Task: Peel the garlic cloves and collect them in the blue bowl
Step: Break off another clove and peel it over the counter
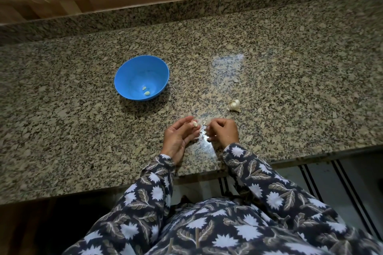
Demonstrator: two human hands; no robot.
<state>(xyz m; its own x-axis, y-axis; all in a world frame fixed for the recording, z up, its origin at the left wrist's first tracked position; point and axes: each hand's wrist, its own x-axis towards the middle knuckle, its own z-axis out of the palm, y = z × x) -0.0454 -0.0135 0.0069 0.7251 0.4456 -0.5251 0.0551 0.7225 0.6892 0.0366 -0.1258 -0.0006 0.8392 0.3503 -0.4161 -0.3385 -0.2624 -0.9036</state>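
My left hand (179, 135) pinches a pale garlic clove (194, 124) between thumb and fingertips, palm turned up, just above the counter. Close beside it, my right hand (222, 130) has its fingers curled and pinches a small scrap of papery skin (204, 123) next to the clove. The blue bowl (132, 69) stands on the counter up and to the left of my hands, with two peeled cloves (146, 91) at its bottom. The rest of the garlic bulb (234, 105) lies on the counter, up and to the right of my right hand.
The speckled granite counter (290, 89) runs the full width, with a raised granite backsplash and a wooden wall behind. Bits of peel (200, 141) lie under my hands. The counter's front edge is just below my wrists.
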